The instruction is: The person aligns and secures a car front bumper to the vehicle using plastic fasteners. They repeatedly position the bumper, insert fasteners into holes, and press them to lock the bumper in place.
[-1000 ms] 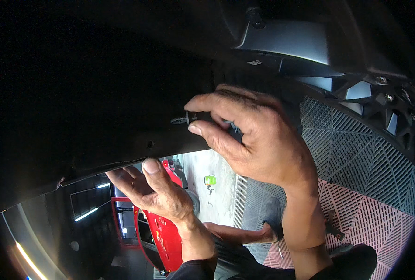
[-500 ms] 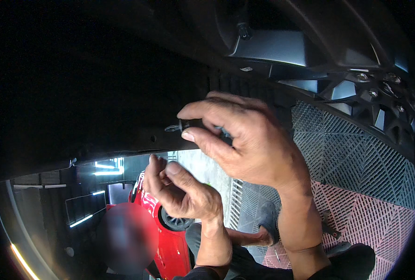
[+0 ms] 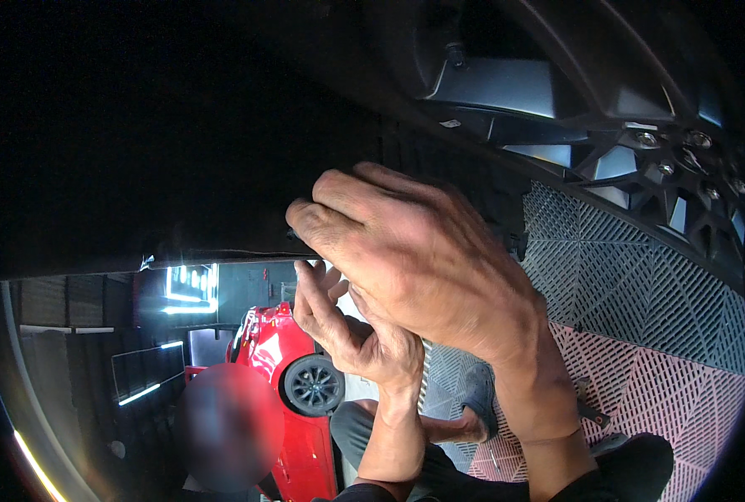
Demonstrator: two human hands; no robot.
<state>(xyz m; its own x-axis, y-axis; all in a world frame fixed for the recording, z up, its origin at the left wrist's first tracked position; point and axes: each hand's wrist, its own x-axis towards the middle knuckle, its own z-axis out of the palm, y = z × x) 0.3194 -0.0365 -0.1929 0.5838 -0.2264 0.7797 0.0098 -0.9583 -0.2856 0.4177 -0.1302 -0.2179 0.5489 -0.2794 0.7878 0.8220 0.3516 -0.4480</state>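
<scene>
Shows, from the left, a broad matte black panel (image 3: pixel 180 184) across the upper view, with its long lower edge running left to right, nearly level, just above the left hand (image 3: pixel 368 339) and passing behind the right hand (image 3: pixel 427 255). Includes, below that edge, a glossy red car (image 3: pixel 305 443) with a dark multi-spoked wheel (image 3: pixel 314 385), well apart from both hands. Note, near the centre, the left hand half open, loosely curled, with nothing visible in its grasp and with fingertips just under the edge; cannot tell contact from a slight gap. Observe, overlapping it, the right hand, nearer to the panel's face, back toward the viewer, fingers bent narrow and pointing left; at their tips, a small dark piece (image 3: pixel 294 236), mostly hidden, of unreadable long axis. Cannot tell grip from mere touch, for want of a visible thumb. Find, at right, a dark wheel with grey faceted spokes (image 3: pixel 624 109), above grey slatted floor tiles (image 3: pixel 632 268)
</scene>
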